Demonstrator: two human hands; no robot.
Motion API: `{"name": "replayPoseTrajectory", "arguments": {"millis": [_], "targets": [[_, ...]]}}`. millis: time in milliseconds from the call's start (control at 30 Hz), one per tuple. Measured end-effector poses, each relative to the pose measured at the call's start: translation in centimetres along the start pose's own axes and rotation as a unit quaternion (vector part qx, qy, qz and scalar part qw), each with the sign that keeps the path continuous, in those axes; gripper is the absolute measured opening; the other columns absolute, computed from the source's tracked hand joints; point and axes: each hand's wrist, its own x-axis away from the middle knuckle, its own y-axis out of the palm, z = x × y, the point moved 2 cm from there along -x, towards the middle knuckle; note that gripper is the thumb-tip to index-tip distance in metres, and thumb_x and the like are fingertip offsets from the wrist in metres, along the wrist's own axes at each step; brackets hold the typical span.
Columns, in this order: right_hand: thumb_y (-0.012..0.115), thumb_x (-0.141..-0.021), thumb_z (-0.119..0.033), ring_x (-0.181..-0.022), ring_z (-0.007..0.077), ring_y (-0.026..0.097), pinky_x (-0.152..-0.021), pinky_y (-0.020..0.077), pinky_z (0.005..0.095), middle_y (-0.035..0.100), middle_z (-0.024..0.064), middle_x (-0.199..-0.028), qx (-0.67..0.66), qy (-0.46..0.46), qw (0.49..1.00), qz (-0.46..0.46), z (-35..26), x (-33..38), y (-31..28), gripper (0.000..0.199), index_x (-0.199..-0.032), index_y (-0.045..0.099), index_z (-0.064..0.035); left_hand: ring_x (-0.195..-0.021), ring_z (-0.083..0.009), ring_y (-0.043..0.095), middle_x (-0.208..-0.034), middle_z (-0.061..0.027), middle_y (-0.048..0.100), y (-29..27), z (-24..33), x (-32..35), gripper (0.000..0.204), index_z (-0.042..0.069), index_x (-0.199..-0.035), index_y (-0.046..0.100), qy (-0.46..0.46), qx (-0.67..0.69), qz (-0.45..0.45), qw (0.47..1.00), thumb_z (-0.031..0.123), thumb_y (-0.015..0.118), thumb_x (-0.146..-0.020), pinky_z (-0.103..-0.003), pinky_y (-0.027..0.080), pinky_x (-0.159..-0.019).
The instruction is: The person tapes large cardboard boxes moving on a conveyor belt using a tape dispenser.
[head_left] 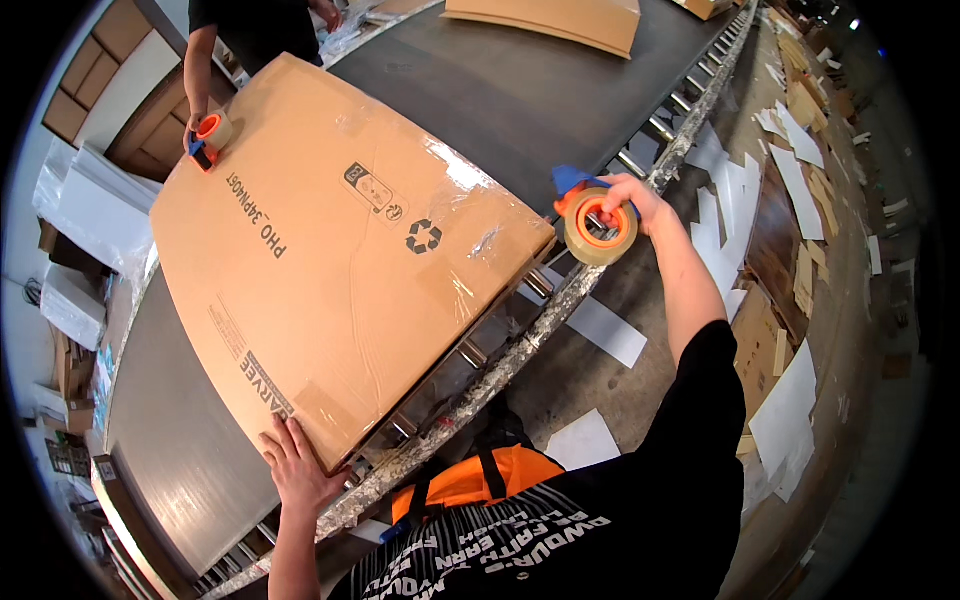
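We see one large brown carton (340, 290) lying flat on the dark conveyor belt (190, 430), its near edge above the rollers; the side facing us is closed, so what it may contain is hidden. Our left hand (300, 472) lies with fingers spread on its near left corner, gripping nothing. Our right hand (638, 200) is curled around a tape dispenser (577, 240), blue and orange with a tan roll, just beyond the right corner; the fingers partly cover its handle. Across the carton, a co-worker's hand (193, 125) holds a second dispenser (225, 132) at the far edge; the body is cut off above. Another cardboard piece (560, 20) is cropped by the upper border, and we cannot tell whether it is a whole box. Dark lettering, a boxed pictogram and a recycling symbol (423, 236) mark the carton; white lettering crosses our black shirt (660, 480).
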Motion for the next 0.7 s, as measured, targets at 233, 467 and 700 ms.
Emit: {"name": "replayPoseTrajectory", "arguments": {"millis": [233, 467, 700], "targets": [[0.07, -0.055, 0.0, -0.092, 0.0155, 0.068, -0.087, 0.0519, 0.0283, 0.072, 0.014, -0.107, 0.138, -0.09, 0.983, -0.084, 10.9, 7.1, 5.3, 0.066, -0.121, 0.066, 0.0007, -0.133, -0.0612, 0.026, -0.153, -0.0378, 0.011, -2.1, 0.6, 0.3, 0.126, -0.01, -0.148, 0.015, -0.019, -0.016, -0.124, 0.992, 0.061, 0.078, -0.065, -0.059, 0.034, -0.106], [0.071, -0.068, -0.008, -0.122, 0.0198, 0.055, -0.099, 0.0421, 0.0274, 0.058, 0.0238, -0.13, -0.12, -0.147, 0.95, 0.247, 17.3, 7.4, 24.3, 0.069, -0.133, 0.052, 0.0075, -0.105, -0.0299, 0.064, -0.117, -0.011, 0.065, -19.5, 21.2, -11.2, 0.041, 0.008, -0.108, 0.068, 0.6, 0.079, 0.159, 0.78, 0.019, 0.075, -0.069, -0.044, 0.053, -0.091], [0.069, -0.068, -0.004, -0.112, 0.0114, 0.054, -0.097, 0.0397, 0.0235, 0.062, 0.0152, -0.123, -0.133, -0.097, 0.965, 0.205, 15.1, 8.0, 23.8, 0.07, -0.134, 0.049, 0.0097, -0.093, -0.0226, 0.067, -0.099, -0.0006, 0.069, -16.1, 39.6, -21.8, 0.016, 0.021, -0.086, 0.077, 0.619, -0.331, 0.032, 0.712, 0.029, 0.067, -0.076, -0.043, 0.051, -0.082]]}}
